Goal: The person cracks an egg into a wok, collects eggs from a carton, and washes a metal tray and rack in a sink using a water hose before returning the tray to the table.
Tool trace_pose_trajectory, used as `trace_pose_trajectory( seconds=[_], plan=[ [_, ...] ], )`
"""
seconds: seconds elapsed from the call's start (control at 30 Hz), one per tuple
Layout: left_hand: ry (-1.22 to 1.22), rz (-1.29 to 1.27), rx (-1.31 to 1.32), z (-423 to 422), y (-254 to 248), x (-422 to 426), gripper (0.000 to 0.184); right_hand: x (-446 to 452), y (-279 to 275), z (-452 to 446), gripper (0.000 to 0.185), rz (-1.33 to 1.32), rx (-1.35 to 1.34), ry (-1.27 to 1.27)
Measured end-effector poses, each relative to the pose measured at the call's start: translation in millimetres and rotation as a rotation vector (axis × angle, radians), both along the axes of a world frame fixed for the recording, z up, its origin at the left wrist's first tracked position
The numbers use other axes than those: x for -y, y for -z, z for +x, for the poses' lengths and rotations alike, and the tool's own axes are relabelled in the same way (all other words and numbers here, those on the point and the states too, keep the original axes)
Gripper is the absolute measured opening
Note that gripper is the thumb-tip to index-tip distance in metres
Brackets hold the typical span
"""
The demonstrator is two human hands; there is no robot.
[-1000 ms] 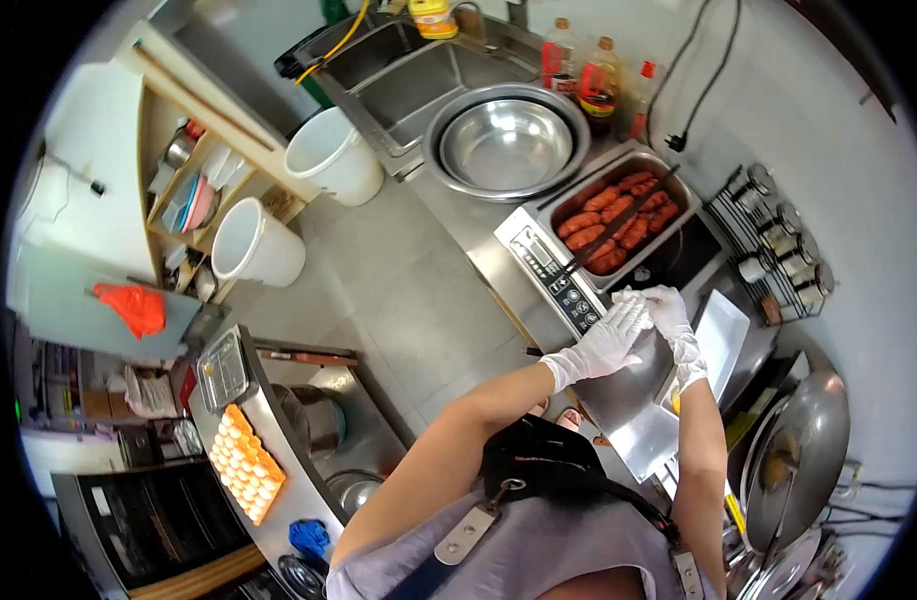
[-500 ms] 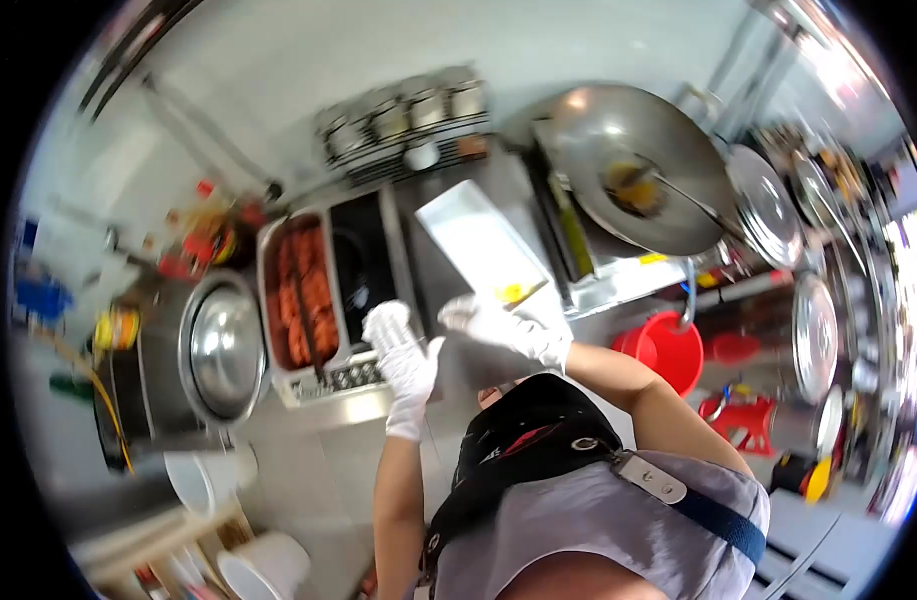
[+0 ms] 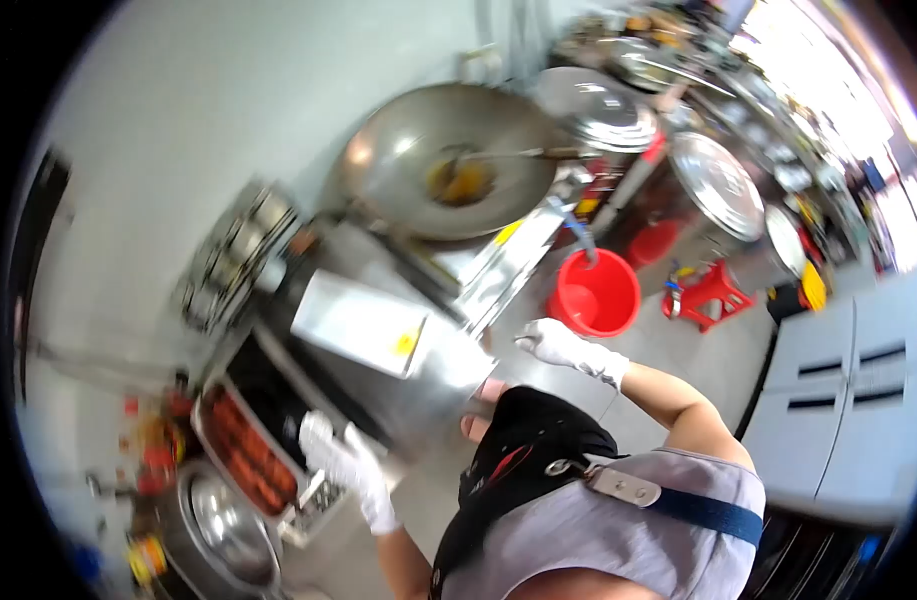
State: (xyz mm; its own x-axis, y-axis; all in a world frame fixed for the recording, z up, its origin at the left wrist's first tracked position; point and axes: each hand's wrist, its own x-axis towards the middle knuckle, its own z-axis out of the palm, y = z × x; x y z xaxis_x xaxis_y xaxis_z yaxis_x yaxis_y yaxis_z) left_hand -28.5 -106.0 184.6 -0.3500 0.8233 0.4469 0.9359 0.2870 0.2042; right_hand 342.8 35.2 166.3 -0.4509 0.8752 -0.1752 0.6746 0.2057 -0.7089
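Stainless steel covers the counter (image 3: 443, 368), which runs along a pale wall. At its far side sits a broad metal wok (image 3: 378, 200), the biggest vessel in view. A black cooktop (image 3: 268, 385) lies toward the left, between the wok and some nested steel bowls (image 3: 228, 520) at the lower left. Lengthwise along the cooktop's left part stands a rectangular steel pan (image 3: 200, 425), next to the bowls. Past the counter's right end is a red bucket (image 3: 603, 305). Nearer the middle, a long white tray (image 3: 343, 320) rests aslant on the steel. Against the wall, a rack of jars (image 3: 243, 250) is smeared by motion. Down in size come the white-gloved hands. The left hand (image 3: 343, 462) is beside the pan and the cooktop's near edge, its grip wide, fingers stretched and thumb apart, with nothing visible in it; contact with the cooktop cannot be told. The right hand (image 3: 556, 345) is near the bucket, well apart from the left, its grip loosely curled; whether it holds anything cannot be told. Smaller still, a ladle (image 3: 508, 153) leans in the wok, reddish pieces (image 3: 246, 450) fill the pan, and a yellow patch (image 3: 406, 343) marks the tray's right end.
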Motion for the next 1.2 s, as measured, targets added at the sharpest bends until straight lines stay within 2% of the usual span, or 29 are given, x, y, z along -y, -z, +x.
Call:
trace_pose_trajectory(
  seconds=[0.03,0.1,0.17,0.23,0.3,0.33,0.43,0.5,0.53,0.67,0.77,0.8,0.83,0.9,0.97,1.03,1.2],
  plan=[
    [0.038,0.032,-0.006,2,-2,0,0.053,-2,-9,13,0.023,0.1,0.021,0.023],
    [-0.024,-0.011,0.029,9,-5,1,0.052,-13,-22,34,0.023,0.122,0.095,0.076],
    [-0.114,0.014,-0.089,3,16,6,0.048,-36,-35,53,0.021,0.189,0.214,0.083],
    [-0.143,-0.053,-0.093,8,5,12,0.052,-71,-40,68,0.021,0.388,0.284,0.09],
    [-0.206,-0.058,-0.138,-4,26,17,0.055,-111,-49,82,0.025,0.479,0.371,0.131],
    [-0.253,-0.068,-0.092,3,17,17,0.055,-126,-61,83,0.015,0.762,0.254,0.156],
    [-0.315,-0.044,-0.107,14,-1,21,0.053,-174,-80,102,0.027,0.952,0.365,0.157],
    [-0.343,0.068,-0.157,11,10,21,0.047,-208,-78,116,0.024,0.974,0.412,0.126],
    [-0.305,0.201,-0.216,37,-14,14,0.045,-223,-74,124,0.023,0.984,0.435,0.111],
    [-0.37,0.177,-0.185,71,-27,-7,0.041,-266,-53,151,0.016,0.908,0.579,-0.009],
    [-0.21,0.26,-0.207,94,-27,-29,0.033,-280,-53,159,0.014,0.886,0.599,-0.102],
    [-0.194,0.292,-0.237,107,-34,-43,0.031,-284,-54,162,0.012,0.868,0.526,-0.11],
    [-0.135,0.291,-0.018,105,-20,-44,0.042,-289,-58,167,0.012,0.821,0.496,-0.11],
    [-0.329,0.193,0.127,125,-11,-57,0.039,-297,-64,167,0.011,0.728,0.41,-0.161],
    [-0.333,0.195,0.112,136,-8,-66,0.04,-309,-62,168,0.01,0.739,0.341,-0.244],
    [-0.37,0.152,0.172,155,-22,-77,0.04,-318,-60,163,0.011,0.732,0.419,-0.258],
    [-0.351,0.178,0.163,167,-25,-78,0.041,-318,-77,127,0.01,1.081,0.669,-0.258]
  ],
)
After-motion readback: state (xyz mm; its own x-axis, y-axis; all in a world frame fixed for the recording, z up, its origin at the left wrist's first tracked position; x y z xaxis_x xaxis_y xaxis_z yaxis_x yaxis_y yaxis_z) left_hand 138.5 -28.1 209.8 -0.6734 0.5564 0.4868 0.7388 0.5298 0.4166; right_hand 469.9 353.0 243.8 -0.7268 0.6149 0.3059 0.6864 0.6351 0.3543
